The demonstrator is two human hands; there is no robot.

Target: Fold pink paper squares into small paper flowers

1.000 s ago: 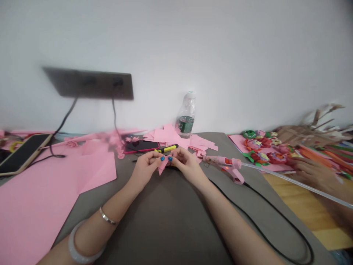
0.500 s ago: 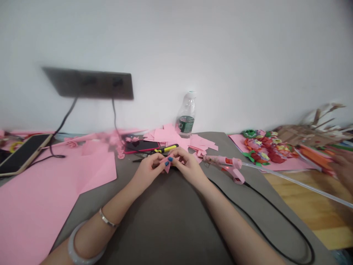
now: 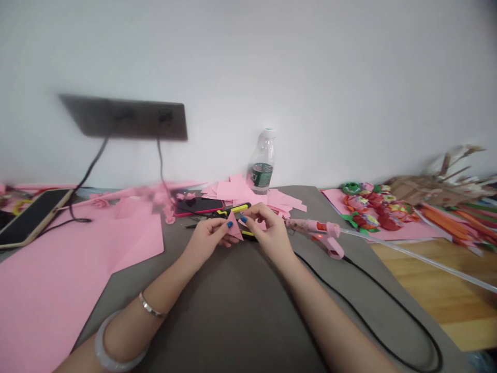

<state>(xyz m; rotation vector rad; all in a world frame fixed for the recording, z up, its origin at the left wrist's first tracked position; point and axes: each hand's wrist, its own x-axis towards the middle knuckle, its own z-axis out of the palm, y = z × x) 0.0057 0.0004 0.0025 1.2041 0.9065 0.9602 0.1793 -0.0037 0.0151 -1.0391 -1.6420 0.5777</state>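
My left hand (image 3: 207, 238) pinches a small folded piece of pink paper (image 3: 234, 229) between thumb and fingers; it shows as a triangle with its point up. Just right of it, my right hand (image 3: 267, 228) is closed in a loose pinch, thumb and forefinger tips together. Whether anything thin sits between those tips I cannot make out. Partly behind the hands lie yellow-and-black-handled scissors or pliers (image 3: 238, 208). A pink hot glue gun (image 3: 316, 228) rests beside my right hand, a small red light showing and a clear glue stick (image 3: 411, 256) at its back.
Pink paper pieces (image 3: 223, 190) surround a water bottle (image 3: 262, 168) by the wall. A phone with a red edge (image 3: 200, 205) lies behind my hands. Large pink sheets (image 3: 46, 280) cover the left. Paper flowers (image 3: 376, 207) and orange strips (image 3: 446, 223) are right. The black cord (image 3: 404, 303) loops nearby.
My hands have moved slightly apart, and the pink paper now stays in my left hand, more of it showing. Another person's hand at the far right has gone from view.
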